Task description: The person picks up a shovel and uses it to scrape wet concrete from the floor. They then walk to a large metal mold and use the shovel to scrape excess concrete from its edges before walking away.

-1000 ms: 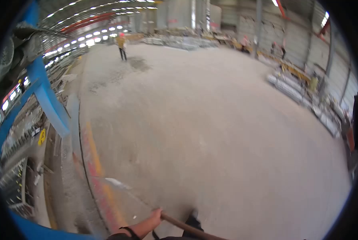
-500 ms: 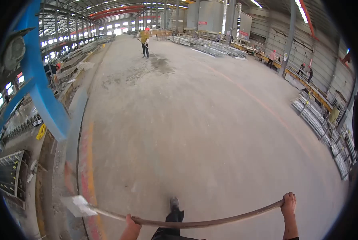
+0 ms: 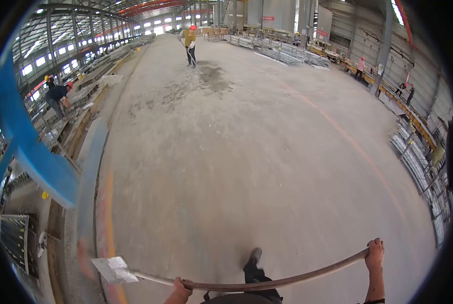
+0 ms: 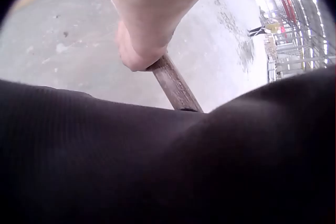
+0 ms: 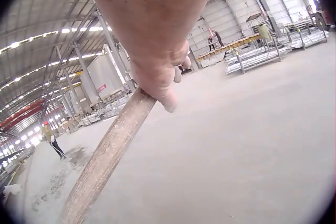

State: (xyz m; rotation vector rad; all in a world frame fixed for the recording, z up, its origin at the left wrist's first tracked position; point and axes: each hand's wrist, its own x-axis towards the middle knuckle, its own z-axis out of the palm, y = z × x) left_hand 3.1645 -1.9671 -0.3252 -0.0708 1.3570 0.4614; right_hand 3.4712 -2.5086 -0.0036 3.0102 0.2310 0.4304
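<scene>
A shovel with a long wooden handle [image 3: 287, 280] lies across the front of my body in the head view. Its flat, pale-smeared metal blade [image 3: 116, 269] is at the lower left, over the painted floor line. My left hand [image 3: 181, 290] grips the handle close to the blade end. Out at the far end of the handle, my right hand [image 3: 375, 255] holds on with curled fingers. The left wrist view has the left hand [image 4: 140, 45] around the brown shaft, with dark cloth covering the lower half. Fingers of the right hand [image 5: 157, 74] wrap the shaft end in the right wrist view.
Wide concrete floor [image 3: 236, 167] stretches ahead, with a dark patch [image 3: 214, 78] near a person in a red helmet [image 3: 190, 45]. A blue steel frame [image 3: 39, 157] stands at left, near a bending person [image 3: 59, 99]. Metal stacks [image 3: 421, 172] line the right side.
The right hand, out of view a second ago, now shows on the handle end. The shovel blade has swung left and nearer. A foot has stepped forward and the view has shifted.
</scene>
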